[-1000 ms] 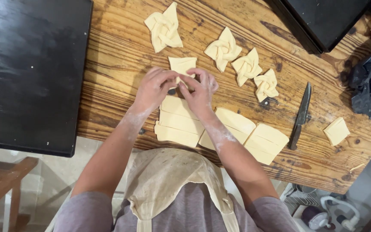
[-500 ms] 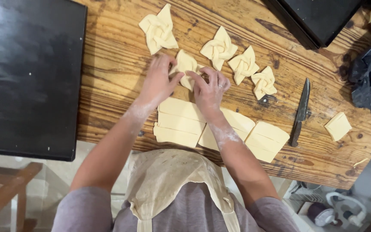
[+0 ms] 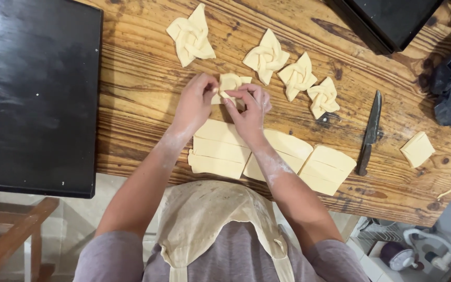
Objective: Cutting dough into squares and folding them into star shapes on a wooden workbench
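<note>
Since a second ago, more corners of the dough square (image 3: 229,83) have been folded inward, pinched by left hand (image 3: 197,102) and right hand (image 3: 249,107); overpressing could tear it.

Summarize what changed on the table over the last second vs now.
The dough piece between both hands went from a flat square to a partly folded shape. The left hand and right hand stayed on it, pinching its corners in toward the middle. Unchanged: four finished pinwheels, the stacks of dough squares, the knife, the lone square and the black tray.
</note>
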